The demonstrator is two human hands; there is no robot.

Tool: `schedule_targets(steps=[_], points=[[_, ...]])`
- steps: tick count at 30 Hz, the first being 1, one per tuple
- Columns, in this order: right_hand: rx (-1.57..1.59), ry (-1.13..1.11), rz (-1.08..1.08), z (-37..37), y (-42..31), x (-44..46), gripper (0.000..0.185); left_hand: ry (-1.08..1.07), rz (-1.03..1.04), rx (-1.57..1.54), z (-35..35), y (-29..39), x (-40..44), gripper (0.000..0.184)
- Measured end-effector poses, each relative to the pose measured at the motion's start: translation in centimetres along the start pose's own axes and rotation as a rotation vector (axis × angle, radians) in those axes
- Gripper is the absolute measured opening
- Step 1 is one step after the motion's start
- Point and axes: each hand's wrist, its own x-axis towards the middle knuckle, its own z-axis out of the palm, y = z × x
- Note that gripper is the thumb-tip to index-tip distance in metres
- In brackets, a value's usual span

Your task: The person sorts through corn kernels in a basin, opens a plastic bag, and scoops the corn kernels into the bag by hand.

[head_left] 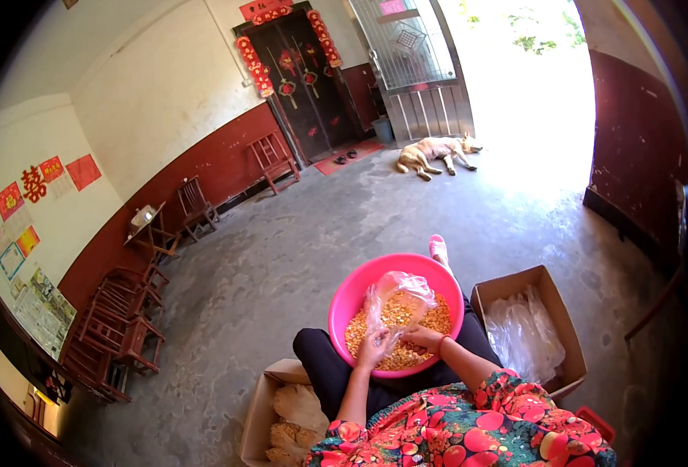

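A pink basin (339, 300) of yellow corn kernels (437, 317) rests on my lap. Over the kernels, my left hand (372, 348) grips the near left edge of a clear plastic bag (401, 287), whose mouth gapes and shows corn through it. My right hand (424, 339), with a red band at its wrist, is at the bag's near right edge, low over the kernels. Its fingers are bent together; whether they pinch the bag or some kernels is too small to make out.
Right of me, a cardboard box (568, 335) holds clear plastic bags (521, 331). At my left, another cardboard box (257, 412) holds filled bags of corn (293, 436). A dog (436, 154) lies near the open metal door (414, 70). Wooden chairs (130, 327) line the left wall.
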Motion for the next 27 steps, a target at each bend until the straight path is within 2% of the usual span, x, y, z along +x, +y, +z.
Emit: schedule_targets(steps=[1,3,6,13,18,21,27], points=[[0.000,0.000,0.000,0.0,0.3,0.2,0.022,-0.002,0.008,-0.016,0.0,-0.3,0.1,0.024],[-0.254,-0.013,-0.016,0.0,0.9,0.7,0.019,-0.003,0.015,-0.031,0.1,-0.7,0.2,0.024],[-0.309,-0.072,-0.002,0.1,1.1,0.8,0.018,0.005,0.018,-0.040,0.2,-0.9,0.2,0.024],[-0.296,-0.071,0.007,-0.1,0.9,0.6,0.020,-0.015,-0.007,-0.017,-0.1,0.1,0.0,0.025],[-0.125,0.034,-0.026,0.0,0.4,0.4,0.019,-0.026,-0.006,-0.007,-0.1,-0.1,0.1,0.025],[-0.156,-0.065,-0.105,-0.3,1.4,1.2,0.017,-0.034,-0.050,-0.049,-0.1,-0.1,0.0,0.025],[-0.143,-0.050,-0.055,-0.2,1.7,1.3,0.014,-0.030,-0.052,0.016,0.0,-0.7,0.1,0.025]])
